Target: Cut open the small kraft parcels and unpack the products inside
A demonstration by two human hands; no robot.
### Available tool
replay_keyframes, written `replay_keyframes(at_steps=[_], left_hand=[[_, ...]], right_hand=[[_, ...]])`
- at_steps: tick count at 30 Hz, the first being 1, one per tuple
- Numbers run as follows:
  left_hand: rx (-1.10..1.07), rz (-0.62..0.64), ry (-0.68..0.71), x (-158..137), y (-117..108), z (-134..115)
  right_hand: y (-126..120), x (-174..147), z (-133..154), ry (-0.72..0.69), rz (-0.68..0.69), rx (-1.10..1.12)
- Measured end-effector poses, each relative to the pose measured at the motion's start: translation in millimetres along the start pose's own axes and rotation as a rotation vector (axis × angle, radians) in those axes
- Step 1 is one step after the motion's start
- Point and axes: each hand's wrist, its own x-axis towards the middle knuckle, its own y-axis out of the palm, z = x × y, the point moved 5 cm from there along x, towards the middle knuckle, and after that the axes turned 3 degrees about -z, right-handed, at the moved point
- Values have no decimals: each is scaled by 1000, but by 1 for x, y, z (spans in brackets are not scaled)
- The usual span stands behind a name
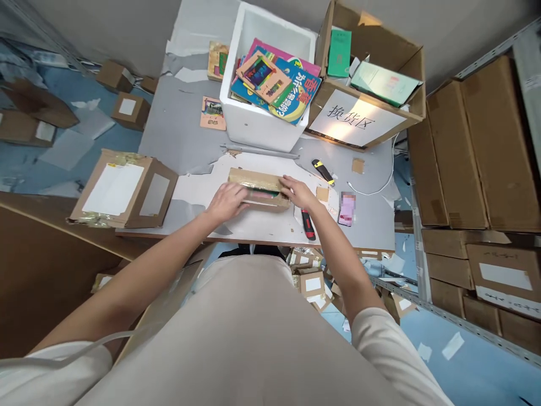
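Note:
A small cardboard box (258,179) lies on the table in front of me, with shiny tape along its top. Its top is parted, and something green and pinkish shows in the gap; what it is I cannot make out. My left hand (228,201) grips the box at its left end, fingers bent over the edge. At the opposite end my right hand (297,192) holds the flap, fingertips curled at the opening. A red and black utility knife (308,224) lies just below my right wrist. Beyond that wrist are a phone (347,208) and a yellow and black utility knife (323,171).
A white foam box (264,131) full of books stands at the back, beside a large open carton (359,121) with green boxes. A taped carton (122,189) sits at the table's left edge. Shelves of cartons (460,152) rise at right. Booklets (213,113) lie behind.

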Motion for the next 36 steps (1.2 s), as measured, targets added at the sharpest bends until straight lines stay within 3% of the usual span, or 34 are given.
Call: replay_keyframes(at_steps=[4,7,10,13,16,18,21,23,26,28,30,36], left_hand=[[-44,20,26,-32,13,-11],[-98,8,85,-55,22,-19],[-128,-22,73,-62,27,-19],[-126,-91,-46,-53,26,-13],[-37,-83,-71,-37,18,-14],[57,-35,-16,-25,9,-18],[150,63,130,-8,-4,-24],[196,128,203,3,-9,-24],[296,193,204,21,-15,-16],[354,227,185,30,-19,-13],[398,255,174,35,-24,-13],[482,168,-4,25,-50,-7]], right_hand=[[7,20,4,0,177,-265],[7,19,7,-22,170,-454],[0,22,5,14,32,-423],[-9,32,-7,130,-229,-293],[-6,37,-9,147,-407,-376],[3,35,3,12,-342,-590],[16,20,26,-301,-78,-908],[20,6,38,-455,60,-1022],[31,-10,46,-585,270,-1076],[42,-15,47,-614,404,-1079],[49,-14,47,-568,451,-1102],[25,-15,52,-436,315,-1186]])
